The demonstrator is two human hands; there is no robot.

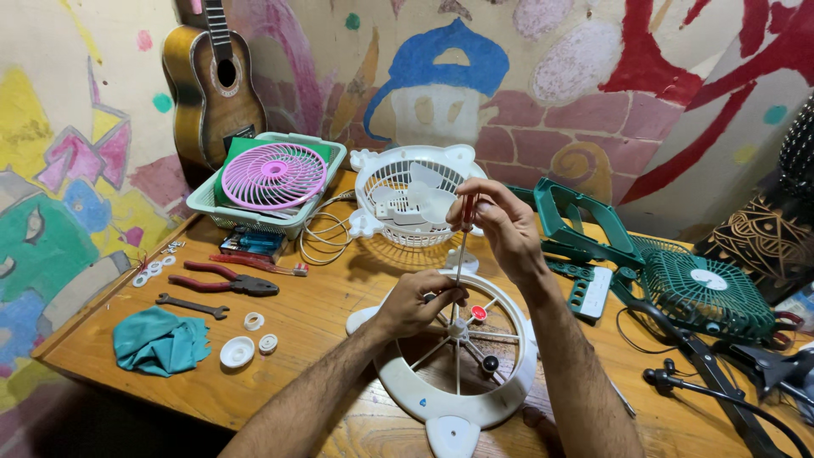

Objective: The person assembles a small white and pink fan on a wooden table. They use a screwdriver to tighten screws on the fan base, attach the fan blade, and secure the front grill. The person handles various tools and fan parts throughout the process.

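Observation:
A white round fan housing [398,386] with thin spokes lies flat on the wooden table [305,339] in front of me. My right hand [500,225] grips the red handle of a screwdriver [462,242], which stands upright with its tip at the housing's hub. My left hand [415,301] pinches the screwdriver's metal shaft low down, just above the hub. Behind them a white fan body with blades [411,203] stands tilted.
A pale green basket [208,203] with a pink fan grille [273,175] sits at back left, by a guitar [212,80]. Pliers [233,282], a wrench [193,306], white caps [237,351] and a teal cloth [159,341] lie at left. Green fan parts [699,293] and cables lie at right.

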